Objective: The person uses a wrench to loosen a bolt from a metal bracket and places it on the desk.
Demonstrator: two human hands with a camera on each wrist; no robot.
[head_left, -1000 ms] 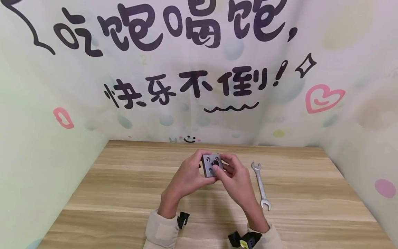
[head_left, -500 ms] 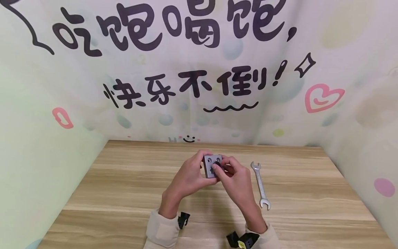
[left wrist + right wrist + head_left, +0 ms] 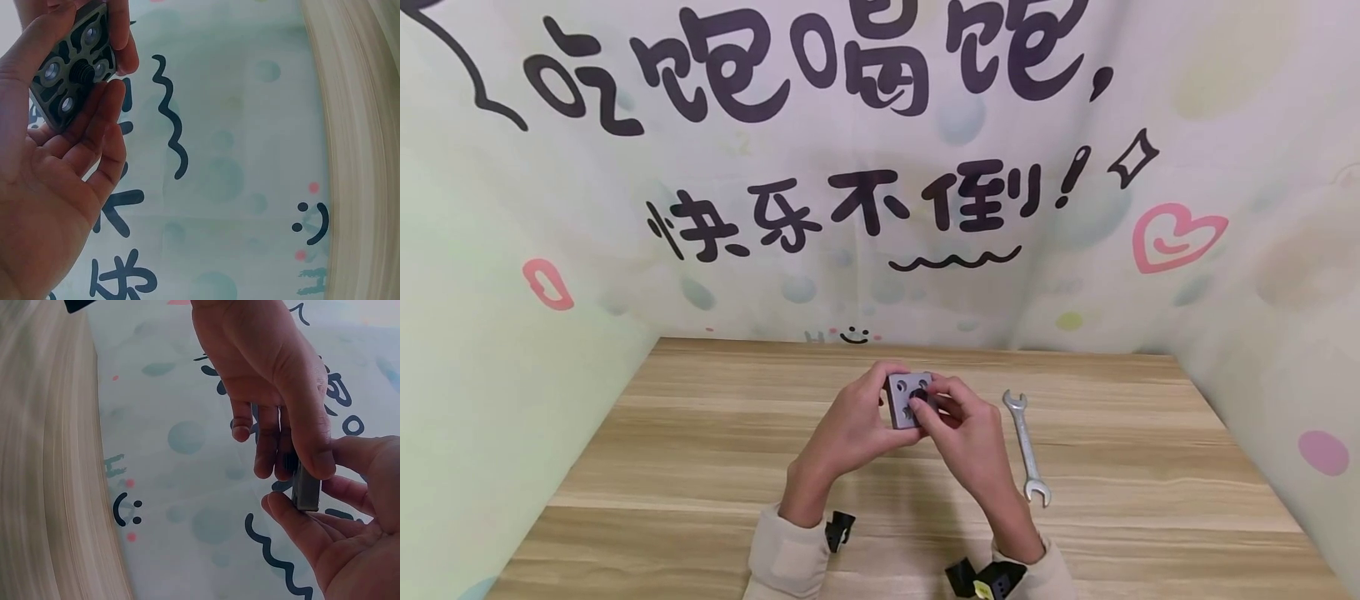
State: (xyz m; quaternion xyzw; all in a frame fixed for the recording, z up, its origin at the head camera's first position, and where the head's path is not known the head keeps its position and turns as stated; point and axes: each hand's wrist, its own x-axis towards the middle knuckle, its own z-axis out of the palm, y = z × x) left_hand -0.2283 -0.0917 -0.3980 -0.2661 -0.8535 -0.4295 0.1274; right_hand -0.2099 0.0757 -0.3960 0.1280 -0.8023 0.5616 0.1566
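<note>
A square grey plate (image 3: 897,401) with a hole near each corner is held up above the table. My left hand (image 3: 852,423) grips it by its edges, thumb below and fingers at the top. A black bolt (image 3: 918,394) sits at the plate's centre. Its threaded end (image 3: 81,73) shows on the ribbed back in the left wrist view. The thumb and forefinger of my right hand (image 3: 976,432) pinch the bolt's head, which they partly cover. In the right wrist view the plate (image 3: 307,489) is seen edge-on between both hands.
A silver double open-ended wrench (image 3: 1027,447) lies on the wooden table (image 3: 700,467), right of my right hand. Behind the table hangs a pale printed cloth (image 3: 820,308) with dark lettering. Similar cloth walls close off both sides.
My right thumb and forefinger shift around the bolt's head, coming together and then spreading slightly. The plate tilts a little and returns. My left hand keeps its grip.
</note>
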